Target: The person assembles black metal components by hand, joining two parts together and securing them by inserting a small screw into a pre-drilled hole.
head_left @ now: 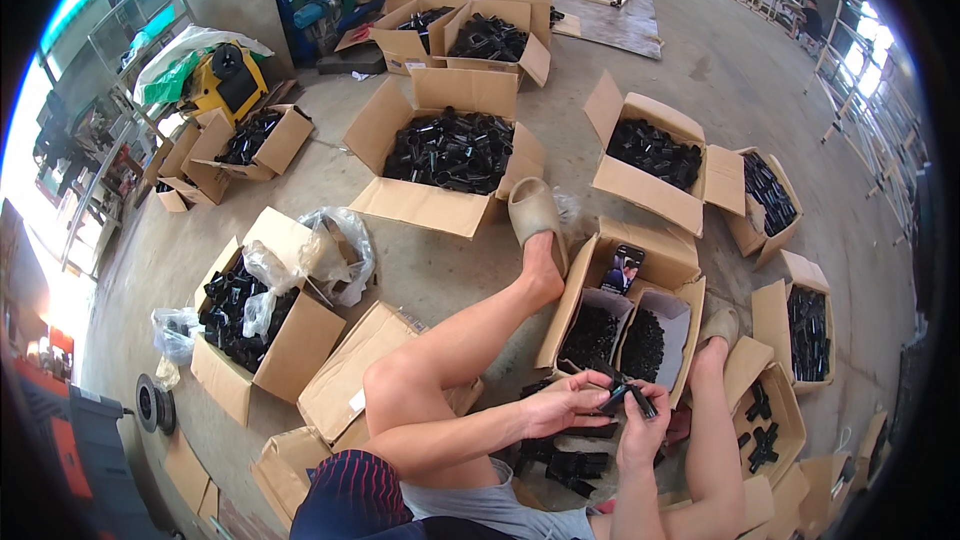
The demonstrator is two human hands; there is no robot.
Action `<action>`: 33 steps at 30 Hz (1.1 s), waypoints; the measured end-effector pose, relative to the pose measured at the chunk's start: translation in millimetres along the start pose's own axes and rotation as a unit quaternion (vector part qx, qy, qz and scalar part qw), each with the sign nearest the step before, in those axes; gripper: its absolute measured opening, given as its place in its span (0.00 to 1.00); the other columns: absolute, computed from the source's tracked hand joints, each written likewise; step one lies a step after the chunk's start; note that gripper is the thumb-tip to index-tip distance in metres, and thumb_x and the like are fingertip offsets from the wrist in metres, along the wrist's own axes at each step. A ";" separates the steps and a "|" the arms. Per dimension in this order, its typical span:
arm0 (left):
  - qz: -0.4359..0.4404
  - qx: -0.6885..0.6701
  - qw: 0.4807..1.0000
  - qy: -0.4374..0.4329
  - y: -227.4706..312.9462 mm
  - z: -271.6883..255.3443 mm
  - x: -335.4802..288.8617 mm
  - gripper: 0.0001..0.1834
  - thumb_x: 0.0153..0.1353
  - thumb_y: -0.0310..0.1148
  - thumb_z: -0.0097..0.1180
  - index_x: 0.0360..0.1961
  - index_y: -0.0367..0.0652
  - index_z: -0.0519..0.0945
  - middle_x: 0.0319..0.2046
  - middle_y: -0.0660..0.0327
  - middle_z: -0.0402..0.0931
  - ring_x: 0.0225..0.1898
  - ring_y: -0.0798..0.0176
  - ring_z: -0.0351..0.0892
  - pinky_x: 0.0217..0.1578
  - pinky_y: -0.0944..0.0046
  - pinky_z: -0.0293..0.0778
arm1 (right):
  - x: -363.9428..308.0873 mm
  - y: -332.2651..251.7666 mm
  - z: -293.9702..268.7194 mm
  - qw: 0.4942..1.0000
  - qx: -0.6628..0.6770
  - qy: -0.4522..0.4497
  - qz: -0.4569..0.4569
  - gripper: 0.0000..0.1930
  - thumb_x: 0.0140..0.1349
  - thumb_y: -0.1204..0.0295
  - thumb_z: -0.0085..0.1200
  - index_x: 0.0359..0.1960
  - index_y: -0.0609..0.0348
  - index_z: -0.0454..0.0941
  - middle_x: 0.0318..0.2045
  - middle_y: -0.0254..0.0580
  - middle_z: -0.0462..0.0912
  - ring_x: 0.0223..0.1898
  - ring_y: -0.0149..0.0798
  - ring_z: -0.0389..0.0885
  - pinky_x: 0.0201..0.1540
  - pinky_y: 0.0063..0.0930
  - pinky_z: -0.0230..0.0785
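Between my knees, my left hand and my right hand are both closed on a black tube connector with several arms. My right fingers wrap round its near tube end, and my left fingers pinch the other side. Just beyond the hands stands an open cardboard box with two lined compartments. Small black parts fill the left compartment, and more small black pieces lie in the right one. A phone leans at the box's far side. More black connectors lie below my hands.
A carton of cross-shaped black connectors sits right of my leg. Open cartons of black tube parts stand ahead, with others at the right. A bagged carton and a closed carton are left. A wire spool stands far left.
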State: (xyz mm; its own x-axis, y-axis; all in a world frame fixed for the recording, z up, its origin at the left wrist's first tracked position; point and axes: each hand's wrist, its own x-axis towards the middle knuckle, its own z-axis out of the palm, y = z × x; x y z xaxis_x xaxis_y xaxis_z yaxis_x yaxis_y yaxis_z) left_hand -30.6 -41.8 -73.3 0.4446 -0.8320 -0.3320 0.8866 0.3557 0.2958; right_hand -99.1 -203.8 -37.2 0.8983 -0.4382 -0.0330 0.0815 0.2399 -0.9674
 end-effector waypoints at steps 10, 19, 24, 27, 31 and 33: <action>-0.008 -0.032 0.998 -0.053 -21.6 -0.1 5.8 0.18 0.69 0.30 0.60 0.58 0.43 0.74 0.54 0.66 0.75 0.56 0.68 0.77 0.64 0.61 0.74 | -2.5 11.9 -9.4 0.997 0.062 -0.004 0.041 0.14 0.65 0.76 0.62 0.49 0.57 0.71 0.46 0.40 0.81 0.47 0.33 0.79 0.53 0.26 0.71; 0.011 0.039 0.998 -0.037 -15.1 2.8 -8.8 0.18 0.65 0.34 0.65 0.55 0.47 0.79 0.46 0.73 0.81 0.49 0.74 0.80 0.54 0.67 0.77 | -1.0 -4.3 -8.4 0.991 -0.084 -0.089 -0.057 0.17 0.65 0.77 0.61 0.52 0.63 0.71 0.50 0.47 0.79 0.48 0.37 0.79 0.57 0.31 0.71; 0.126 0.285 0.947 0.079 -0.4 2.1 1.9 0.20 0.56 0.30 0.74 0.49 0.38 0.82 0.43 0.67 0.83 0.43 0.74 0.80 0.47 0.68 0.77 | 6.7 -32.7 -16.1 0.978 -0.190 -0.081 0.012 0.14 0.64 0.80 0.61 0.51 0.70 0.77 0.52 0.52 0.80 0.55 0.42 0.79 0.63 0.34 0.67; 0.093 0.328 0.936 0.089 7.7 -1.9 7.6 0.21 0.52 0.27 0.75 0.47 0.34 0.83 0.40 0.65 0.83 0.40 0.74 0.78 0.45 0.68 0.77 | 12.7 -24.6 -8.9 0.975 -0.209 -0.064 -0.036 0.07 0.64 0.84 0.58 0.43 0.71 0.82 0.51 0.53 0.83 0.55 0.41 0.80 0.61 0.34 0.70; 0.086 0.276 0.954 0.080 14.7 13.1 -7.4 0.21 0.54 0.21 0.71 0.50 0.32 0.82 0.43 0.59 0.84 0.41 0.73 0.81 0.47 0.70 0.79 | 3.0 -23.7 3.1 0.986 -0.165 -0.029 -0.024 0.08 0.63 0.85 0.60 0.44 0.71 0.83 0.47 0.48 0.86 0.49 0.35 0.83 0.56 0.25 0.74; 0.099 0.245 0.961 0.082 14.0 15.0 -1.7 0.21 0.56 0.19 0.69 0.52 0.32 0.81 0.46 0.57 0.84 0.43 0.71 0.83 0.50 0.68 0.79 | 6.6 -21.4 -0.8 0.989 -0.140 -0.039 -0.020 0.08 0.64 0.84 0.60 0.44 0.70 0.83 0.47 0.47 0.86 0.49 0.34 0.83 0.55 0.24 0.74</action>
State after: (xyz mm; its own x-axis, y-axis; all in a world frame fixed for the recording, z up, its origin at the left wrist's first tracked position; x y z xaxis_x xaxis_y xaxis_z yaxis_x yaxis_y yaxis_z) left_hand -20.9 -41.7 -55.2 0.6477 -0.6765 -0.3504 0.6342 0.2238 0.7401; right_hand -95.2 -212.6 -16.9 0.9281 -0.3721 0.0146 0.0036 -0.0304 -0.9995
